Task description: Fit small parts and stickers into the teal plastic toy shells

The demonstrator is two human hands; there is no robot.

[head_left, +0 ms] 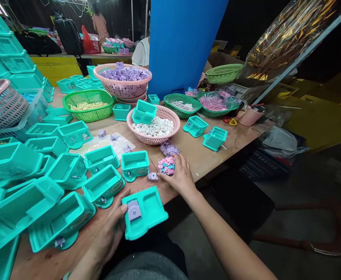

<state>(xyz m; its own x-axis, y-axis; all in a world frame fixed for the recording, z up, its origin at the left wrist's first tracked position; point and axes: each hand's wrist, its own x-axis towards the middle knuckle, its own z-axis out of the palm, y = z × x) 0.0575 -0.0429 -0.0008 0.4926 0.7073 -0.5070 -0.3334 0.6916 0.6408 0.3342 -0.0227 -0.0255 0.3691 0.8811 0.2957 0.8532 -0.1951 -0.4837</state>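
My left hand (115,221) is closed on a teal plastic box part (153,208), tilted toward me above the table's front edge. A small purple plastic piece (134,210) sits in a recess on its left side. Curved beside a small round cluster of pink and blue rose-shaped pieces (166,166), my right hand (182,175) has its thumb apart from its fingers. The thumb reaches close to a loose purple piece (152,177). Behind that hand lies a clear bag of purple pieces (169,148). A teal box (135,165) stands just behind the held part.
Many teal boxes (65,217) crowd the left side. A pink basket of white pieces (153,140) stands mid-table; another pink basket (122,87) holds purple parts. Green baskets (89,116) and a pink cup (250,116) stand farther back. Another person (141,52) is beyond.
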